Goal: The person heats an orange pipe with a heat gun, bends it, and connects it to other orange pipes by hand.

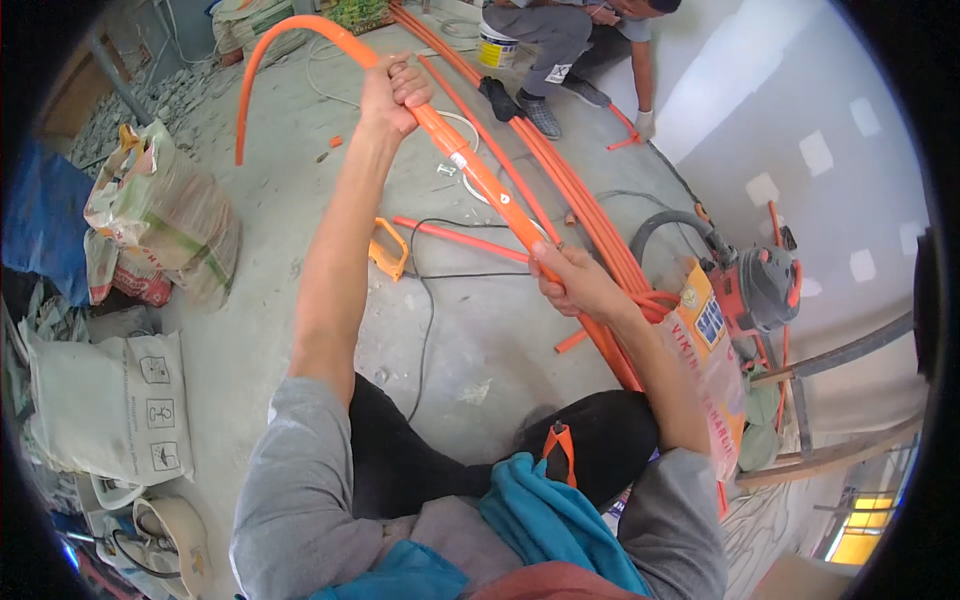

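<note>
A long orange plastic pipe (478,176) runs across in front of me, its thinner far end bending over in an arc to the left and hanging down. My left hand (396,92) is closed around it near the start of the bend. Lower down, my right hand (580,283) grips the straight part, thumb along the pipe. Beneath the pipe, a saw with a yellow-orange handle (388,250) and a loose red-orange pipe piece (460,237) lie on the floor. Orange-handled pliers (560,452) rest at my right thigh, beside a teal cloth (555,520).
A bundle of orange pipes (585,205) lies to the right, near a vacuum cleaner (755,285) and printed plastic sack (705,360). A co-worker (570,45) crouches by the wall, gloved hand at a small pipe. Filled sacks (165,215) stand left. A black cable (428,330) crosses the floor.
</note>
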Action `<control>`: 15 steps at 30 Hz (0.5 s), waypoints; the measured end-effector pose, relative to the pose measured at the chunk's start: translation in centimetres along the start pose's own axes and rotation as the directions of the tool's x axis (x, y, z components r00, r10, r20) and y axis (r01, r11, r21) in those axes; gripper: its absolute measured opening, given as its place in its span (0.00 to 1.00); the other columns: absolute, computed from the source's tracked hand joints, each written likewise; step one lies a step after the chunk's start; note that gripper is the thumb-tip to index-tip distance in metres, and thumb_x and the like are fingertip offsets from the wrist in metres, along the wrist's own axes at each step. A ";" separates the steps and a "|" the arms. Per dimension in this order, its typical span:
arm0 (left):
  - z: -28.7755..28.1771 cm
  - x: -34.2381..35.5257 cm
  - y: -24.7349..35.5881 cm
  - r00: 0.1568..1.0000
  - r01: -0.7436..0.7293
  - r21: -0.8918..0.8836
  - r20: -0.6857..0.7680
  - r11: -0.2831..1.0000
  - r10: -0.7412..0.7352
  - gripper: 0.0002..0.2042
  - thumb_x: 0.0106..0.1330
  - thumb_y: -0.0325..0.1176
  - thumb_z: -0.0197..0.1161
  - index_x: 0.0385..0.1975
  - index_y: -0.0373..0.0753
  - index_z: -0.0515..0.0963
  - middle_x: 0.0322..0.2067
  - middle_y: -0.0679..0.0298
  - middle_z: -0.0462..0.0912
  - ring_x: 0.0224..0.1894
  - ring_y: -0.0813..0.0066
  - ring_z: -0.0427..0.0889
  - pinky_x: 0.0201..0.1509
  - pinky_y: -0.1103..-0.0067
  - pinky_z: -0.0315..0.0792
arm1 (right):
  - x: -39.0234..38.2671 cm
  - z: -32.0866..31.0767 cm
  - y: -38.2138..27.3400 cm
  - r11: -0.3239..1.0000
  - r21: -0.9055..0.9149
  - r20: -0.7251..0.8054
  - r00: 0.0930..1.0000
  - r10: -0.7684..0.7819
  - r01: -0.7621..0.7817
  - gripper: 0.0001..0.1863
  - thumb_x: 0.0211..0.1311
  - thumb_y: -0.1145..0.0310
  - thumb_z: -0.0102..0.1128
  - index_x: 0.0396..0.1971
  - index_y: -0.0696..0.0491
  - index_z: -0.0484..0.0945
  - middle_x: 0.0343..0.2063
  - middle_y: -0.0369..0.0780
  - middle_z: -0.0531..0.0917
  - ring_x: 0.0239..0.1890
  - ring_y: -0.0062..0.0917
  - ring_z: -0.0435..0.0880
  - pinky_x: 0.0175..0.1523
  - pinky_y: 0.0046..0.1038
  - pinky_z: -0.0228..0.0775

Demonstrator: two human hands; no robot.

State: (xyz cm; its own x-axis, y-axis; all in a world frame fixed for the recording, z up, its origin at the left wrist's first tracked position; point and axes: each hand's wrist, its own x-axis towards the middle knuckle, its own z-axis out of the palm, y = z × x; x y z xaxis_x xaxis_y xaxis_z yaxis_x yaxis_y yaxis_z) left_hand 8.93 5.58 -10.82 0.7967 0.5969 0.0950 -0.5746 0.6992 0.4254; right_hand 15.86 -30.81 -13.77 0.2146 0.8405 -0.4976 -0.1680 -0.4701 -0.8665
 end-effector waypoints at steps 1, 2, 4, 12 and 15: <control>0.0 0.1 -0.2 1.000 0.007 0.004 0.002 1.000 -0.007 0.22 0.72 0.29 0.53 0.15 0.51 0.53 0.11 0.78 0.51 0.09 0.84 0.50 0.11 0.82 0.49 | -0.2 0.1 0.0 0.997 -0.071 -0.051 0.999 -0.007 0.004 0.27 0.74 0.41 0.51 0.37 0.54 0.75 0.16 0.26 0.66 0.13 0.11 0.62 0.18 0.19 0.54; 0.0 0.3 -0.4 1.000 0.013 -0.020 0.001 1.000 -0.013 0.22 0.72 0.29 0.52 0.15 0.51 0.53 0.11 0.78 0.51 0.09 0.85 0.50 0.11 0.82 0.49 | -0.1 0.2 0.4 0.998 -0.064 -0.055 0.998 -0.009 0.005 0.27 0.74 0.41 0.51 0.37 0.54 0.75 0.16 0.26 0.66 0.13 0.11 0.62 0.18 0.19 0.54; -0.6 0.7 -0.5 1.000 0.017 -0.042 0.002 0.999 -0.017 0.21 0.72 0.29 0.52 0.15 0.51 0.53 0.11 0.78 0.51 0.09 0.85 0.50 0.11 0.82 0.49 | 0.2 0.7 1.1 0.864 -0.488 -0.255 0.926 -0.278 0.125 0.28 0.73 0.43 0.54 0.38 0.58 0.77 0.17 0.35 0.77 0.16 0.24 0.75 0.24 0.29 0.68; -7.2 2.5 2.8 0.991 -0.058 -0.085 -0.127 0.995 0.047 0.16 0.70 0.29 0.51 0.20 0.49 0.56 0.13 0.77 0.51 0.11 0.85 0.50 0.12 0.82 0.50 | -8.1 -2.8 0.6 0.423 -0.902 -0.346 0.726 -0.594 -0.084 0.23 0.69 0.54 0.63 0.47 0.62 0.79 0.25 0.53 0.83 0.28 0.44 0.84 0.35 0.40 0.74; -7.1 1.5 3.1 0.988 -0.022 -0.058 -0.151 0.998 0.013 0.20 0.72 0.29 0.47 0.15 0.51 0.54 0.11 0.78 0.52 0.10 0.85 0.50 0.12 0.82 0.53 | -12.5 -4.6 -5.8 0.512 -0.851 -0.460 0.636 -0.619 -0.118 0.19 0.70 0.60 0.63 0.55 0.55 0.81 0.22 0.41 0.80 0.29 0.22 0.79 0.33 0.30 0.69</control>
State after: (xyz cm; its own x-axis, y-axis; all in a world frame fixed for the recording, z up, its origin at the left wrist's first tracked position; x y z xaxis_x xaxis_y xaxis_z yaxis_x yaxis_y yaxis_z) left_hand 7.06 11.41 -15.75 0.7516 0.6586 -0.0360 -0.6020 0.7072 0.3707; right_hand 18.58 -39.87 -2.73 0.6835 0.7016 0.2016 0.7076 -0.5690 -0.4190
